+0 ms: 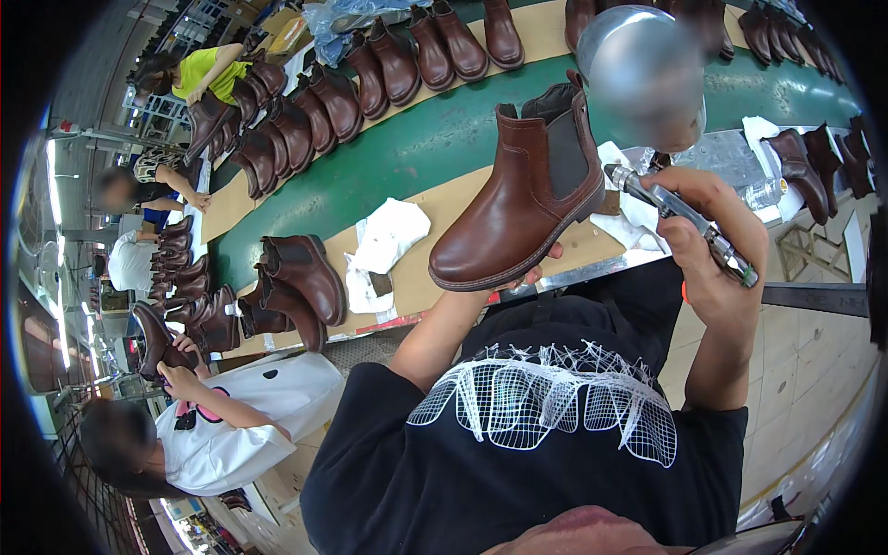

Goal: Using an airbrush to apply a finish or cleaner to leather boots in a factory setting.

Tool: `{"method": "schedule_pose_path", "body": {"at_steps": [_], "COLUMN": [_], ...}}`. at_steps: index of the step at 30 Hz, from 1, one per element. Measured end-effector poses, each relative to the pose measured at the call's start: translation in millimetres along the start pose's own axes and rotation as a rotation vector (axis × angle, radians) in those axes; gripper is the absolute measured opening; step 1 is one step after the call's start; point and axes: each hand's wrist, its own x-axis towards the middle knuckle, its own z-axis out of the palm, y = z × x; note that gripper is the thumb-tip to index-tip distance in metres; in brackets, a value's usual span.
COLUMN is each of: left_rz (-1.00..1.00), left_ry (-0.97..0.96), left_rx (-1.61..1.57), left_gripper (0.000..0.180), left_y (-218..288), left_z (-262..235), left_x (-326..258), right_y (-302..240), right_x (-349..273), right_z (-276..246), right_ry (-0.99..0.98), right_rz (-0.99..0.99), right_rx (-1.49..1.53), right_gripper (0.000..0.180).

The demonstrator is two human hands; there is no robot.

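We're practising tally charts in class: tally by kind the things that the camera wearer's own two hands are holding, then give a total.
Brown leather Chelsea boot, in the left fingers: 1
Silver metal spray gun, in the right fingers: 1
Total: 2

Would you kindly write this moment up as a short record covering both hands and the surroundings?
Left hand: holding a brown ankle boot from below
Right hand: gripping a silver metal tool
Boot position: toe toward picture left, grey side panel showing
Table: green, with more brown boots lined up
Nearby: person in white, holding another boot
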Motion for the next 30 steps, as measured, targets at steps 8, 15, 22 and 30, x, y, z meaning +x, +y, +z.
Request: {"method": "schedule_pose_path", "body": {"at_steps": [8,15,22,30], "left_rz": [0.13,-0.037,-0.043,-0.005], "left_ry": [0.139,0.013,-0.056,-0.024], "left_rx": [0.299,0.087,0.112,0.171], "left_gripper": [0.063,0.065,0.072,0.071], "left_y": [-3.0,3.4,9.8,4.5], "left_z": [4.2,-5.7,-9.6,1.9], "left_x": [-1.8,-9.0,-1.9,2.9], "right_y": [-1.1,-3.9,2.6,15.2], "right_x": [-12.5,-31.5,-37.2,-47.0], "right_z": [-4.1,-2.8,-2.8,-5.3], "right_ry": [-0.087,-0.169,-0.196,-0.163], "right_rz": [0.013,0.044,0.072,0.1], "right_rx": [-0.06,-0.082,-0.094,-0.083], "right_gripper": [0.031,0.029,0.029,0.026]}}
